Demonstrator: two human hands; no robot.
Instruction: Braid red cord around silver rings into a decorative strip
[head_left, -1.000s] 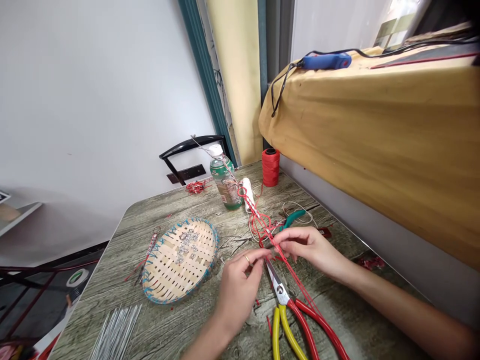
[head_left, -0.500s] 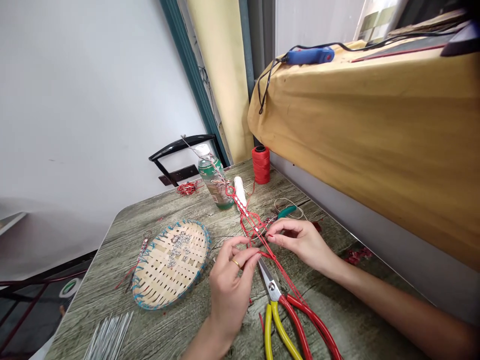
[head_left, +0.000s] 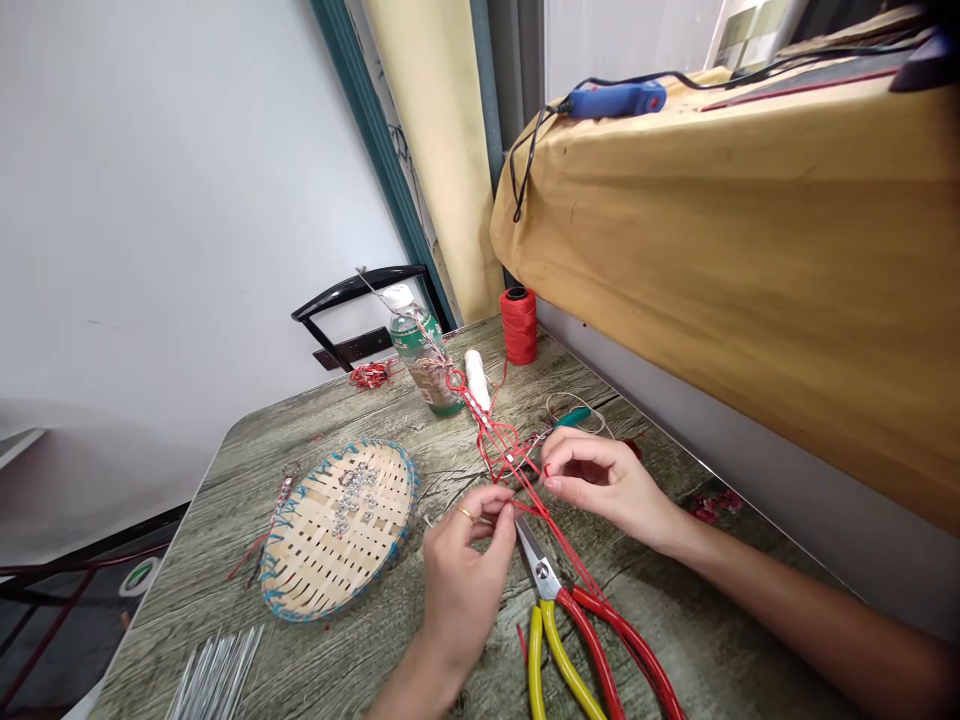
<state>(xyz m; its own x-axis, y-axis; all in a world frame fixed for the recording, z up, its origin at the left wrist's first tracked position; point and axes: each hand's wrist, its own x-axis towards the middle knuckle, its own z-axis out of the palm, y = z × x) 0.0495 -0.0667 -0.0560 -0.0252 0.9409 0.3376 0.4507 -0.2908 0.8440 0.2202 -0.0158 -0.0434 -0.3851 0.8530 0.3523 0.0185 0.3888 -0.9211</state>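
A wood-grained counter (head_left: 352,660) fills the near part of the room, with a white wall (head_left: 150,200) to the left and a yellow cloth (head_left: 712,220) draped over a raised surface to the right. The red cord (head_left: 553,526) runs diagonally across the counter, from a loop beside the bottle (head_left: 424,368) at the far side, between the hands, to the near right. The upright bottle, crossed by twisted threads (head_left: 431,342), probably serves as an anchor against which the cord can be tensioned; the fixing itself cannot be made out.

The left hand (head_left: 465,560) has thumb and index fingertips pinched together, apparently gripping a short side strand of the cord; its forearm enters from the near edge. The right hand (head_left: 611,490) faces it across the cord, fingers curled toward the thumb, forearm extending from the near right. Red shows at its fingertips, but whether it grips a strand cannot be told.

Scissors (head_left: 541,572) lie just beside the left fingertips, blades pointing far and red handles near, presumably for ready reach. To the left, a shallow basket (head_left: 304,560) holds glassy beads (head_left: 356,495); its raised rim likely prevents scattering. A red spool (head_left: 519,330) stands upright at the far side.
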